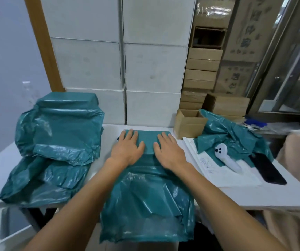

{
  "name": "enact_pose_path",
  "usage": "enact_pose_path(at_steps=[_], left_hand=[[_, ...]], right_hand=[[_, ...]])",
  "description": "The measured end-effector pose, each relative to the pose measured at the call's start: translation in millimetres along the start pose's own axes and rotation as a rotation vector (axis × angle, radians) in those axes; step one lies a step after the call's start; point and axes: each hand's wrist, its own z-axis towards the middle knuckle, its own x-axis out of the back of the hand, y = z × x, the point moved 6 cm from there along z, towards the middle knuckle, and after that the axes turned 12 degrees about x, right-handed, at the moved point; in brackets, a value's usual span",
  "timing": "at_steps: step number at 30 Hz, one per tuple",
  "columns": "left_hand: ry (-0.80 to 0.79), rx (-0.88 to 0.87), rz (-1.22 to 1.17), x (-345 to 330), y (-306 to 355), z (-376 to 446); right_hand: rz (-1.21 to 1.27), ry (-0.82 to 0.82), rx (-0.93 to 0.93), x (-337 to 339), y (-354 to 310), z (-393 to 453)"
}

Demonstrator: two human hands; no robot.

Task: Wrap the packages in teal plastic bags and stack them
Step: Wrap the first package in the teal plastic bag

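Observation:
A package in a teal plastic bag [147, 140] lies in the middle of the white table [254, 196]. Its loose bag end [145, 205] hangs over the table's front edge. My left hand [128, 148] and my right hand [167, 149] press flat on top of the package, side by side, fingers spread. A stack of teal-wrapped packages [60, 127] stands at the left of the table, with slack bag ends trailing toward the front. A heap of teal bags [236, 140] lies at the right.
An open cardboard box [189, 124] stands behind the heap. A white handheld device [225, 156], papers [218, 174] and a black phone [266, 169] lie at the right. White boxes [120, 69] and cardboard cartons [201, 73] are stacked behind. Another person's arm [299, 154] shows at the far right.

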Motion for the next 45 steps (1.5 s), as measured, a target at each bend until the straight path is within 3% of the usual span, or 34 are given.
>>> enact_pose_path(at_steps=[13, 16, 18, 20, 26, 31, 45], left_hand=[[0.017, -0.027, -0.077, 3, -3, -23], [-0.064, -0.105, -0.31, 12, -11, -26], [0.024, -0.249, -0.425, 19, -26, -30], [0.103, -0.352, -0.388, 18, -44, -38], [0.1, -0.424, -0.256, -18, -66, -33], [0.059, -0.479, -0.18, -17, -77, -27], [0.07, -0.511, -0.222, -13, -84, -26]], right_hand=[[0.043, 0.004, 0.014, 3, -6, -17], [0.207, 0.075, 0.092, 12, -3, -26], [0.218, 0.164, 0.194, 18, 2, -40], [0.157, 0.183, 0.239, 16, 9, -55], [0.094, 0.156, 0.28, -18, 34, -60], [0.152, 0.106, 0.427, -17, 53, -61], [-0.011, 0.124, 0.531, -4, 62, -74]])
